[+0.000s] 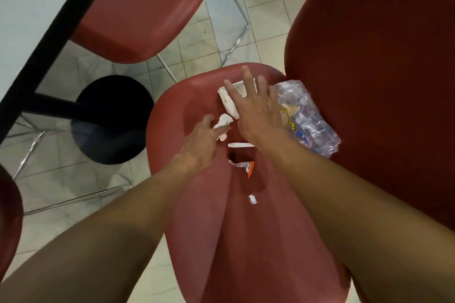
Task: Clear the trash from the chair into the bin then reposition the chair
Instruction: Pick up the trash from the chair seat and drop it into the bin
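Note:
A red chair seat (pixel 197 204) fills the middle of the head view, with trash on it. My right hand (pixel 256 110) is spread open over a white paper wrapper (pixel 227 101), beside a crumpled clear plastic bag (pixel 305 115) that lies against the chair's red backrest (pixel 381 69). My left hand (pixel 202 141) has its fingers touching a crumpled white tissue (pixel 224 125); whether it grips the tissue is unclear. A white strip (pixel 241 145), an orange-and-silver wrapper (pixel 246 166) and a small white scrap (pixel 252 200) lie lower on the seat.
A second red chair (pixel 138 12) with chrome legs stands at the upper left, tucked by a white table (pixel 27 0) with a black edge. The table's round black base (pixel 113 118) sits on the tiled floor, left of the seat. No bin shows.

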The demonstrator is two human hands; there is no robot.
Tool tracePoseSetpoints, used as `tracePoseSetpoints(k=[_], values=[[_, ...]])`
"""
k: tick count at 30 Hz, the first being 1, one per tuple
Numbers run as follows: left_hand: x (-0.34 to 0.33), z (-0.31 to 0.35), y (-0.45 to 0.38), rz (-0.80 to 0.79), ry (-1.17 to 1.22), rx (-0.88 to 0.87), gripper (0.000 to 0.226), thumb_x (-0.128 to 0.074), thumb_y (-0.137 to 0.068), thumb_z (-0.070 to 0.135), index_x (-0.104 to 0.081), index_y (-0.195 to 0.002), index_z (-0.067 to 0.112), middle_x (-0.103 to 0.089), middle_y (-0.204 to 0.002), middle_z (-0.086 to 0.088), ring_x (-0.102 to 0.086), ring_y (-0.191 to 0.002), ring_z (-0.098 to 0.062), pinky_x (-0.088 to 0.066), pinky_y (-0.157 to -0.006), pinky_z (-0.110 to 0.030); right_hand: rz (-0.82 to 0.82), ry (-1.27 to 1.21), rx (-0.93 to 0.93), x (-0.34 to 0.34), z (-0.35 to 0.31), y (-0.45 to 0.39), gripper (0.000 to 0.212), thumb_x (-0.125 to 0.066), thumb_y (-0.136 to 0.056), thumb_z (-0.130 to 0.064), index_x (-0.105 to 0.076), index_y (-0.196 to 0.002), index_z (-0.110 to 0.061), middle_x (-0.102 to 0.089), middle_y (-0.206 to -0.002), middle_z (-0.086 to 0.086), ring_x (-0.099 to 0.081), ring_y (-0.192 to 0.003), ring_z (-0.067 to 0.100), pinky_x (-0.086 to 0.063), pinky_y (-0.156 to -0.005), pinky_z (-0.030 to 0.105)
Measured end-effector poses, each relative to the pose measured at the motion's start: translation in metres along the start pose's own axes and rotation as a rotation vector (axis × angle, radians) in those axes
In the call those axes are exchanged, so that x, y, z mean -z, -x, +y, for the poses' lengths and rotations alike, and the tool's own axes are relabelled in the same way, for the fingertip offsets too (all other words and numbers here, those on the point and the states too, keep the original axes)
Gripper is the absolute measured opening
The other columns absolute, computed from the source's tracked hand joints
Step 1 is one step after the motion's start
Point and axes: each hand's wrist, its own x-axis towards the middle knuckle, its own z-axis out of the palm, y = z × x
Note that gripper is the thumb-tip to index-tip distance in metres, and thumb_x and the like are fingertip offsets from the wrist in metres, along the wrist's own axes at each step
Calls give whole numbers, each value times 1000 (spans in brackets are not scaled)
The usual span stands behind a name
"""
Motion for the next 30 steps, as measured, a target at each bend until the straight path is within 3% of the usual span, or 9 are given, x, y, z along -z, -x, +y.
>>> tracePoseSetpoints(k=[2,4,7,11,14,18,24,26,30], values=[[-6,-5,-3,43,21,-43,60,-58,-83,2,-49,-136,27,-43,-124,-8,-53,-104,-33,-50,-85,-45,-38,58,37,-9,-1,-15,90,-66,-82,-31,-8,-151,-28,1,-159,15,-2,-145,41,-12,-113,54],[-10,-6,-3,56,28,-57,55,-58,-84,1,-51,-136,21,-46,-117,-9,-56,-99,-30,-50,-83,-42,-93,91,35,-20,-2,-23,91,-67,-81,-33,-10,-151,-26,-12,-156,18,-2,-145,42,-5,-115,57],[-13,-2,2,96,127,6,40,-59,-87,5,-61,-126,14,-52,-113,-11,-60,-98,-29,-49,-84,-38,-71,84,14,-27,-3,-20,82,-68,-78,-25,-24,-147,-22,-37,-141,16,-28,-134,40,-13,-113,59],[-13,3,18,143,229,127,24,-58,-92,20,-70,-113,19,-61,-100,-7,-62,-92,-27,-46,-77,-30,-26,2,3,-21,-13,-5,79,-68,-73,-21,-31,-142,-20,-45,-130,15,-44,-119,35,-28,-106,51],[-2,10,37,212,359,249,23,-63,-90,22,-70,-111,24,-70,-106,-2,-66,-91,-21,-48,-75,-28,48,-31,-9,-10,-22,15,78,-69,-68,-24,-36,-139,-19,-49,-122,13,-48,-110,34,-35,-98,46],[15,16,69,284,407,301,13,-63,-89,23,-72,-99,21,-72,-91,0,-62,-78,-16,-41,-66,-22,20,-166,-83,7,-36,46,78,-65,-71,-27,-34,-141,-18,-49,-122,14,-47,-113,34,-35,-100,46],[32,5,129,368,467,321,22,-72,-83,26,-74,-102,15,-60,-109,-5,-60,-99,-20,-44,-90,-27,-104,-364,-278,44,-72,99,76,-66,-75,-38,-31,-141,-21,-45,-127,14,-46,-119,35,-41,-97,45],[38,2,155,373,498,326,23,-72,-82,27,-73,-101,13,-61,-115,-3,-60,-102,-19,-43,-91,-25,-121,-394,-285,57,-92,121,75,-67,-76,-41,-32,-139,-22,-46,-125,13,-48,-117,34,-43,-96,45],[49,-1,216,314,552,299,16,-67,-84,27,-70,-82,12,-68,-77,-2,-62,-76,-22,-46,-69,-33,-161,-465,-376,67,-133,173,75,-66,-76,-43,-32,-141,-25,-45,-129,11,-48,-119,35,-44,-96,46]])
